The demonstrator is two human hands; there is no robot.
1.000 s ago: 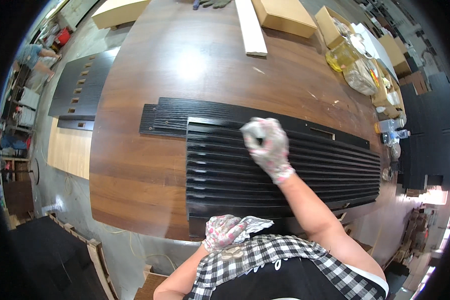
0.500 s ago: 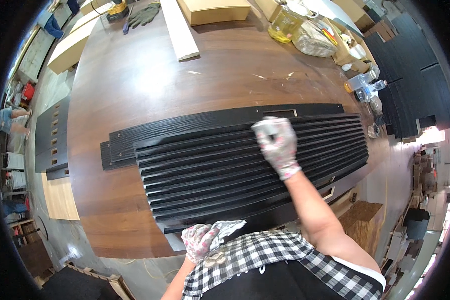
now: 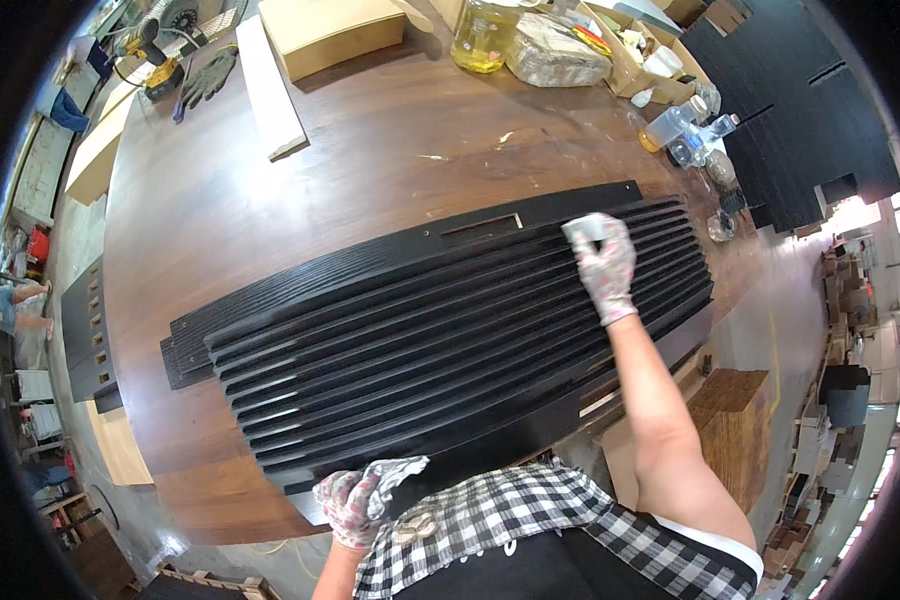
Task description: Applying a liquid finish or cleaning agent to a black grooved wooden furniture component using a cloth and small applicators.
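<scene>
A black slatted panel (image 3: 450, 340) with long parallel ridges lies across the table in front of me. My right hand (image 3: 607, 268), in a floral-patterned glove, is closed round a small whitish pad (image 3: 580, 232) at the panel's far edge, toward its right end. I cannot make out exactly what kind of pad it is. At the near left corner of the panel is my left hand (image 3: 348, 507), gloved alike, its fingers closed on a crumpled white cloth (image 3: 400, 474). Under the slatted panel, flat black boards (image 3: 300, 290) stick out along the far and left sides.
The brown table (image 3: 350, 170) carries a white strip (image 3: 270, 95), a cardboard box (image 3: 335, 40), a dark glove (image 3: 208, 80) and a yellow drill (image 3: 160, 75). A jar of yellow liquid (image 3: 482, 38), plastic bottles (image 3: 675, 122) and an open carton (image 3: 660, 75) stand far right.
My right hand has slid to the right along the panel's far edge with the pad. My left hand keeps the cloth at the near left corner. The whole view has shifted somewhat.
</scene>
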